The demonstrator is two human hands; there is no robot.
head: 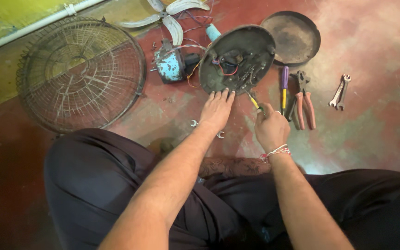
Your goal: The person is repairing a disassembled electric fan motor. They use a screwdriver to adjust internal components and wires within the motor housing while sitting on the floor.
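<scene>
**Hands at an opened fan base on a red floor**

Dark trousers (116, 185) fill the bottom of the view, the person's knees spread wide on the floor, and both bare forearms reach forward from between them.

At the centre of the work stands a round, dark fan base (237, 58), tilted up on its edge so that its hollow underside faces the camera, with red and yellow wires showing inside. The left hand (217, 110) lies open with its fingers together, fingertips pressing on the lower rim of that base. The right hand (271, 127) is closed in a fist around a yellow-handled screwdriver (253, 101), whose shaft points up and left to the base's lower edge. A red-and-white thread (278, 150) circles the right wrist.

Just left of the base sits a chipped blue motor housing (170, 65), joined to it by wires. Beyond it lie pale fan blades (172, 18). A round dark cover plate (295, 37) lies flat, touching the base's upper right side.

To the right of the right hand, a purple-and-yellow screwdriver (284, 88) and orange-handled pliers (304, 104) lie side by side; farther right are two small spanners (340, 92). Another small spanner (207, 128) lies partly under the left wrist.

Well to the left, a rusty wire fan guard (79, 74) rests on the worn red floor (376, 134), near a white pipe (38, 23) along a yellow-green wall.
</scene>
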